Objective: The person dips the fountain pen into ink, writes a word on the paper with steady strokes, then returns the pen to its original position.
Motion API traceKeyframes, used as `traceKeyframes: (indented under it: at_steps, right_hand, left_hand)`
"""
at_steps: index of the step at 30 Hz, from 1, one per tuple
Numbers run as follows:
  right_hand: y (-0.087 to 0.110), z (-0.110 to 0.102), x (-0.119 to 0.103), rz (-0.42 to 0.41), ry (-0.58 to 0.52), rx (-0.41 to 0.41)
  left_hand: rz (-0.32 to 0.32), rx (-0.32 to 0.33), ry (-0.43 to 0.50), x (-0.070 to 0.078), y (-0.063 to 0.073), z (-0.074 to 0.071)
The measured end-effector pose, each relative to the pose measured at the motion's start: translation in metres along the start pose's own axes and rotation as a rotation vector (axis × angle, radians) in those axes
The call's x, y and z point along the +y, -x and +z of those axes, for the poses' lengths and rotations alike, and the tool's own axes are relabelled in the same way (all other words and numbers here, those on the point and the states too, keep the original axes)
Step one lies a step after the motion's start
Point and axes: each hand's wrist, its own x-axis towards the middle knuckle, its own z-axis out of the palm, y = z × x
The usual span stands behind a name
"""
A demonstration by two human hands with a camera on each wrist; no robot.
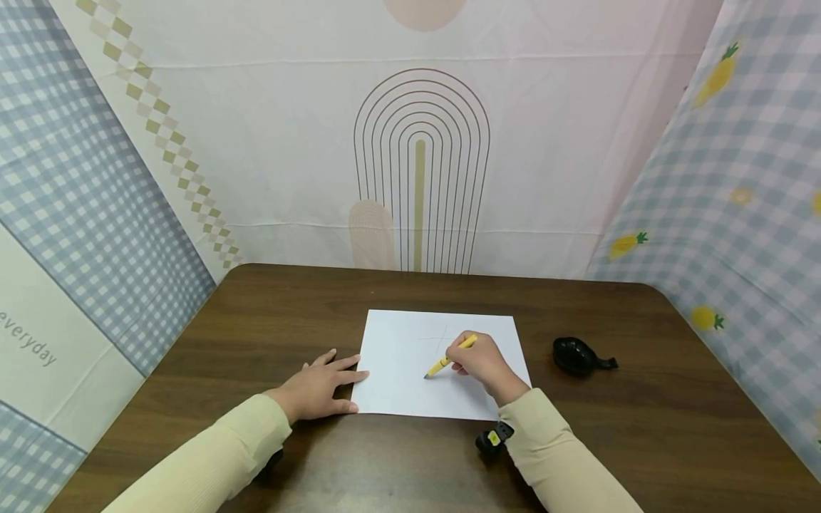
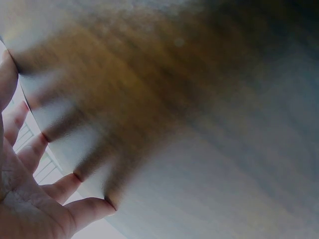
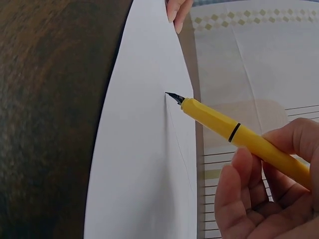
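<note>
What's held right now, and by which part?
The yellow pen, pinched by its barrel behind the black ring in the right grip; the left grip holds nothing.

The right hand (image 1: 485, 362) holds a yellow pen (image 1: 440, 365) over white paper (image 1: 394, 356).

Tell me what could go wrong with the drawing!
The paper might slip, because the left hand only reaches its left edge. And the right hand, which holds the yellow pen close to the thin lines, could smudge them if they are wet.
</note>
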Motion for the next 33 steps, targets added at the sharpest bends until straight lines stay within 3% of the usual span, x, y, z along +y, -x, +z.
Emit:
traceKeyframes:
  at_steps: [33]
  right_hand:
    - [-0.018,-0.025,0.004,0.048,-0.033,0.141]
  left_hand:
    - [0.006,-0.006,0.004,0.000,0.000,0.000]
